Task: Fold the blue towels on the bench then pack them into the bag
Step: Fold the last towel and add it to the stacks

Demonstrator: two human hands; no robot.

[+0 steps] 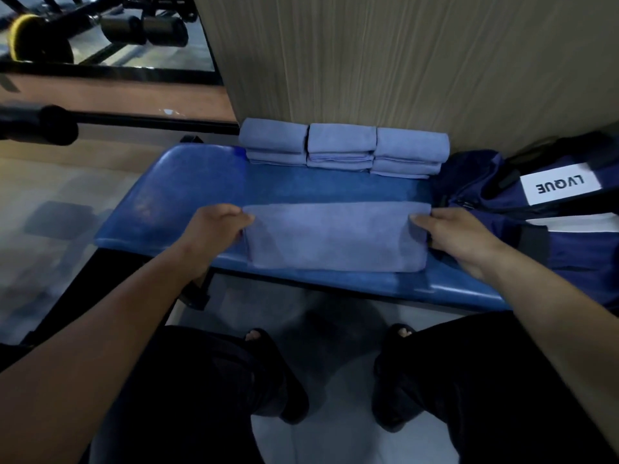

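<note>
Your hands, left [214, 229] and right [459, 236], pinch a half-folded towel's [335, 237] ends on the desk [160, 182]; folded stacks [343, 147] wait, bag [485, 182] unpacked.

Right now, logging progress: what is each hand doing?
Left hand: pinches the left end of the blue towel.
Right hand: pinches the towel's right end.

A blue towel [335, 237] lies flat on the bench [160, 202], the left hand [214, 234] pinching its left edge and the right hand [459, 237] its right edge; folded towels [343, 147] line the wall, a navy bag [536, 209] just beside them
</note>
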